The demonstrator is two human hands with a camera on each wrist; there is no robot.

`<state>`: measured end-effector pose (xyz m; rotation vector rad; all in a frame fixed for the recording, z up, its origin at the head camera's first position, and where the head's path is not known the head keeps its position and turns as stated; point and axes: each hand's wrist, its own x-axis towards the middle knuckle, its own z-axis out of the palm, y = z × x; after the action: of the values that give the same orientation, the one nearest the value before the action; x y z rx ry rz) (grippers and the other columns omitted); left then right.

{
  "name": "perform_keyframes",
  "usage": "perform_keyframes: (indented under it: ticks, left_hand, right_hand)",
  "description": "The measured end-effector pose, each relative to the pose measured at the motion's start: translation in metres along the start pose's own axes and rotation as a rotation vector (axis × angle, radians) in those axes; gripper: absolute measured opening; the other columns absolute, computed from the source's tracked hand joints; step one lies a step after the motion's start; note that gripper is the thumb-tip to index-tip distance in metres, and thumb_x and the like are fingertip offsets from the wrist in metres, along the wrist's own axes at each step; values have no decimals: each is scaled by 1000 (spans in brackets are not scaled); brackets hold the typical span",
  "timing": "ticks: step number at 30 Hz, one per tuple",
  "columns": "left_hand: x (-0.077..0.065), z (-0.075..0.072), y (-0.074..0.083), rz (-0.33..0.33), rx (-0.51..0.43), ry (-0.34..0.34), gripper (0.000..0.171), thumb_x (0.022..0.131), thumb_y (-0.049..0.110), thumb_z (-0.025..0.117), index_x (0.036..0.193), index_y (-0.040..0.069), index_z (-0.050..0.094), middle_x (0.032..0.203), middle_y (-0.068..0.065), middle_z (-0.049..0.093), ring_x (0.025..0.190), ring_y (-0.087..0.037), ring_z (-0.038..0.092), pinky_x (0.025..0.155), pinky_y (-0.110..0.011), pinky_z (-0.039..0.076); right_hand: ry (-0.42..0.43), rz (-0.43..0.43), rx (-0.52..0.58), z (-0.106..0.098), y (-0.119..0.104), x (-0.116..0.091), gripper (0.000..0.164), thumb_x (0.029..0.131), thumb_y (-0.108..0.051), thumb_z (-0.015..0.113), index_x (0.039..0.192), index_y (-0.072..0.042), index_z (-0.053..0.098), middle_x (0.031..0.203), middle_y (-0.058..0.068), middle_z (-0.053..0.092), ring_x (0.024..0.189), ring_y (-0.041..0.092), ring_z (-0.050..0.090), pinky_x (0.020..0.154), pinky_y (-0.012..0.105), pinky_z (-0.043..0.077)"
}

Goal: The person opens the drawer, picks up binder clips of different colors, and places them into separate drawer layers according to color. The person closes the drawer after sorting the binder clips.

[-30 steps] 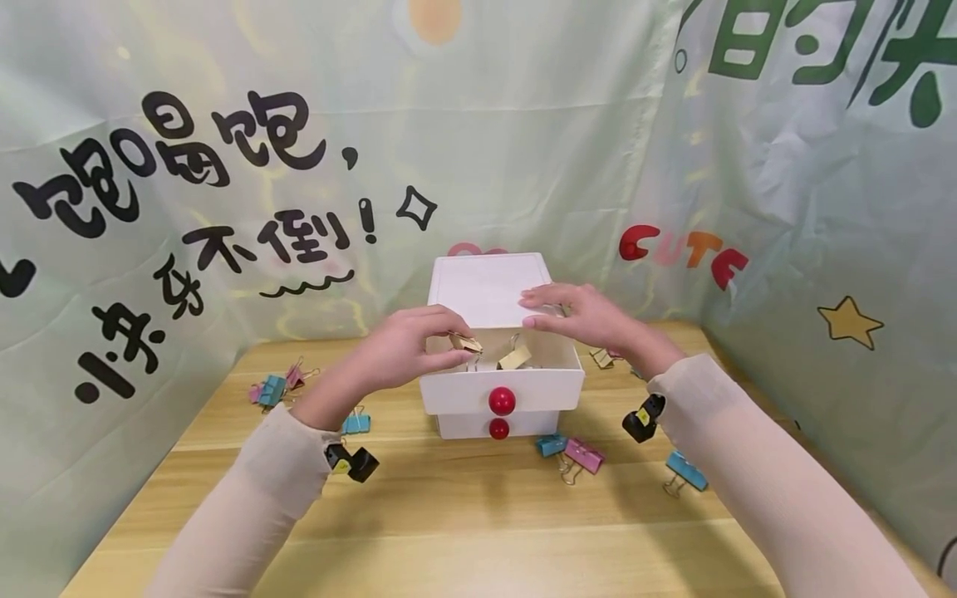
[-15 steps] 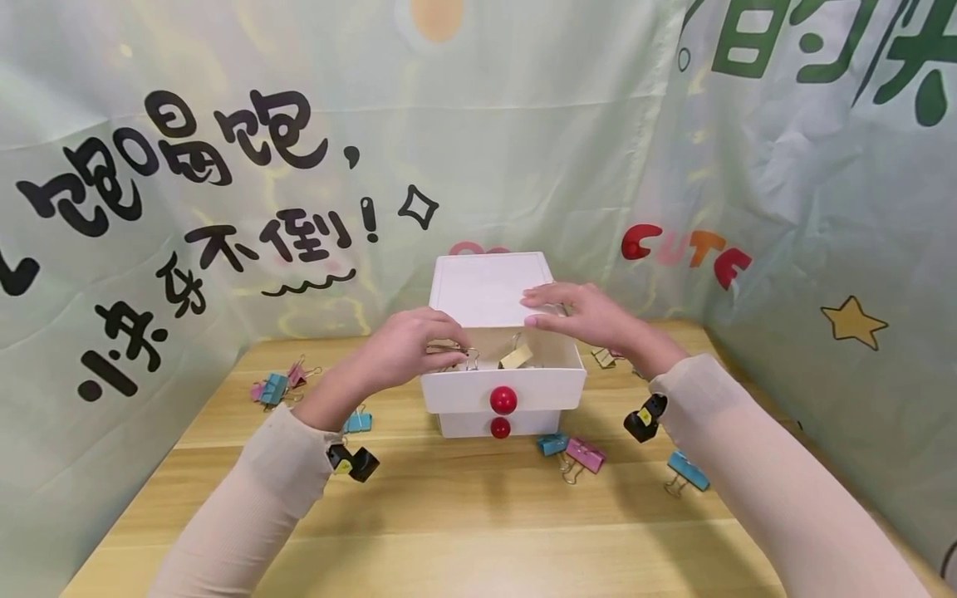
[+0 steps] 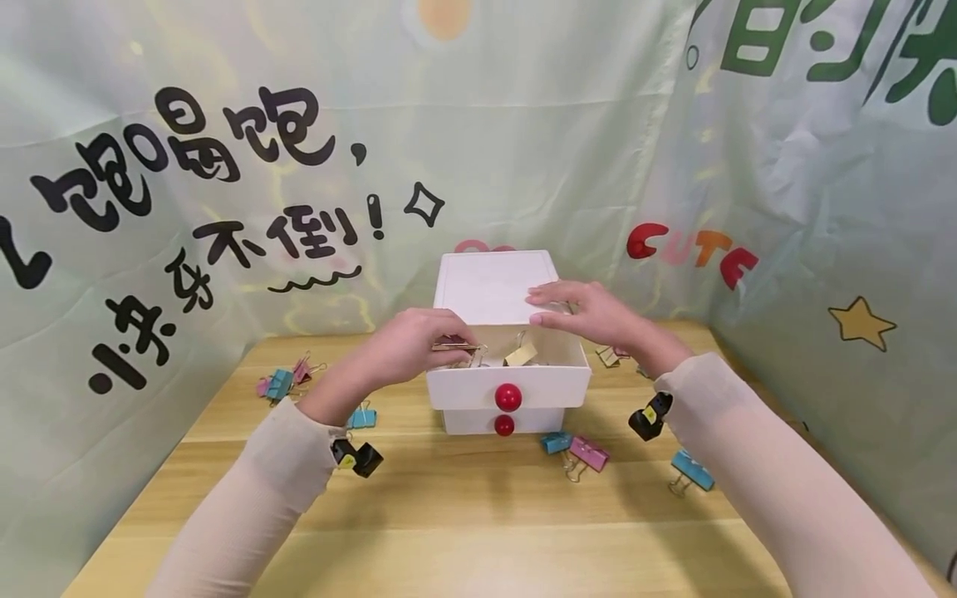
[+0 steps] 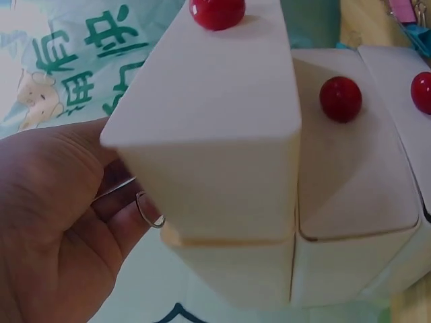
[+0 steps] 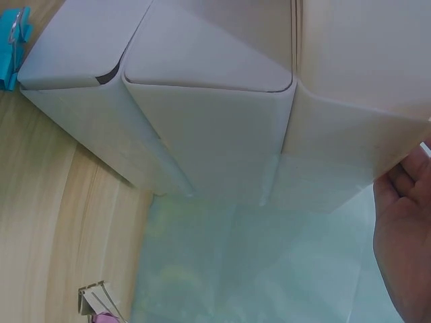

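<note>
A white drawer chest [image 3: 490,286] with round red knobs stands at the middle of the table, its top drawer [image 3: 463,389] pulled out toward me. My left hand [image 3: 399,353] reaches over the drawer's left side and pinches a gold binder clip [image 3: 454,346] between thumb and fingers. In the left wrist view a wire handle [image 4: 147,210] of a clip shows beside the drawer wall. Another gold binder clip [image 3: 521,355] lies inside the drawer. My right hand [image 3: 591,311] rests on the right edge of the chest's top, fingers extended; part of it shows in the right wrist view.
Pink and blue binder clips [image 3: 281,384] lie in a group on the left of the wooden table [image 3: 449,531]. A blue clip [image 3: 362,417], a pink clip [image 3: 589,453] and another blue clip [image 3: 694,469] lie nearer. Printed cloth [image 3: 538,166] hangs behind.
My left hand has lowered the gold clip toward the drawer and turned it, so it now shows nearly edge-on. The right hand stays at the top. The head view has shifted slightly.
</note>
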<state>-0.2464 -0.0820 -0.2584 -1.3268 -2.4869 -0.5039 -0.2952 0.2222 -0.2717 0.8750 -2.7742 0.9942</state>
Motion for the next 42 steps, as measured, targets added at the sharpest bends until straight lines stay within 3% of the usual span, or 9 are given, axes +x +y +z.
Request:
perform_keyframes:
  ticks: [6,9,15,17,29,33,42]
  left_hand:
    - [11,2,4,-1,-12,-102,18,91,23,72,107,15,73,100,6,69,89,-8,63,83,-26,51]
    - [12,1,5,-20,-12,-119,18,92,23,71,108,16,73,102,6,69,89,-9,62,83,-28,51]
    - [4,-7,3,-9,14,-14,16,92,21,70,106,14,74,103,3,71,89,-12,65,81,-30,53]
    - [-1,-10,2,-32,19,12,18,93,23,69,107,13,74,105,2,71,94,-14,66,84,-33,53]
    - [-31,-18,-16,-186,-49,41,29,96,32,64,114,11,71,114,-1,69,107,-21,62,92,-42,50]
    - [-32,-20,-24,-231,-94,55,29,96,32,64,116,11,70,116,-5,68,108,-25,61,93,-46,49]
    - [-29,-15,-43,-303,-173,165,36,96,35,63,123,12,66,128,-5,63,113,-32,60,95,-49,47]
  right_hand:
    - [-1,-10,-13,1,0,1,56,87,-57,66,133,-25,63,143,-7,51,137,22,39,108,56,32]
    - [-4,-12,-17,2,0,1,55,88,-56,65,133,-25,63,143,-7,51,137,22,39,108,56,33]
    - [2,-27,-31,1,1,2,54,89,-54,65,134,-24,62,143,-7,51,137,22,39,108,55,32]
    - [3,-29,-31,1,1,2,55,89,-54,65,134,-24,62,143,-7,51,137,21,38,109,55,32]
    - [-7,-23,-38,1,3,2,56,89,-56,64,135,-25,61,144,-7,50,138,22,37,109,57,30]
    - [7,-29,-28,0,3,2,54,89,-53,65,134,-24,62,143,-7,51,138,22,38,109,56,31]
    - [7,-37,-31,1,2,2,53,89,-53,66,133,-24,63,142,-6,52,137,22,39,109,56,31]
